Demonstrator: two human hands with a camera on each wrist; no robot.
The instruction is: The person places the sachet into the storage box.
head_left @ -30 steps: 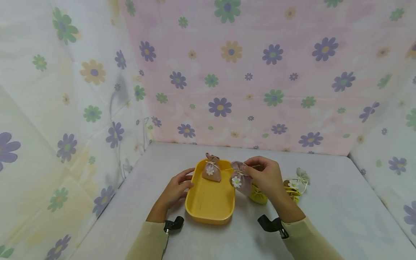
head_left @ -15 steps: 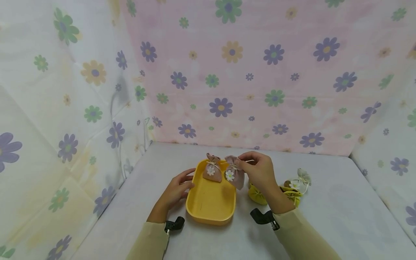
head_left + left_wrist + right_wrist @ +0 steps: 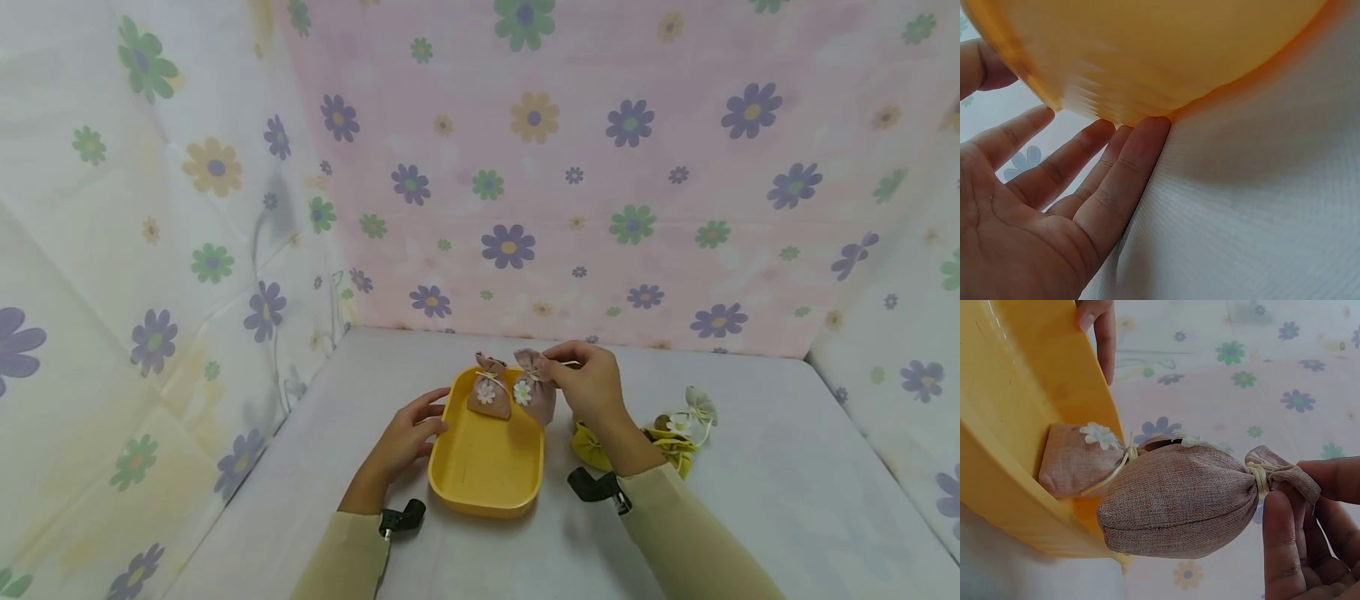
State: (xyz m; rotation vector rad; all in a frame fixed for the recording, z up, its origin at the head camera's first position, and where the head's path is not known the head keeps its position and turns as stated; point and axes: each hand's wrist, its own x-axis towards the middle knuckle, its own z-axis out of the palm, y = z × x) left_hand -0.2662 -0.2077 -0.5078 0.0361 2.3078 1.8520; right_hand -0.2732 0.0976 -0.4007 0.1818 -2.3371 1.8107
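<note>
My right hand (image 3: 588, 383) pinches the gathered neck of a mauve drawstring pouch (image 3: 1179, 503) with a white flower. The pouch hangs tilted over the right far part of a yellow tray (image 3: 486, 500). A second, pinkish-brown drawstring pouch (image 3: 489, 404), also with a white flower, stands inside the tray's far end. My left hand (image 3: 408, 433) rests against the tray's left side. In the left wrist view, its fairly straight fingers (image 3: 1138, 147) touch the tray's outer wall (image 3: 1147, 81).
To the right of the tray lie a yellow-green pouch (image 3: 591, 450), partly behind my right forearm, another yellow-green pouch (image 3: 678, 450), and a pale pouch (image 3: 701, 406). Flower-print cloth (image 3: 555, 200) encloses the white table (image 3: 772, 467) at the back and sides.
My right hand has carried the mauve pouch left and slightly away, from beside the tray to over its right far part. My left hand and the tray have stayed put.
</note>
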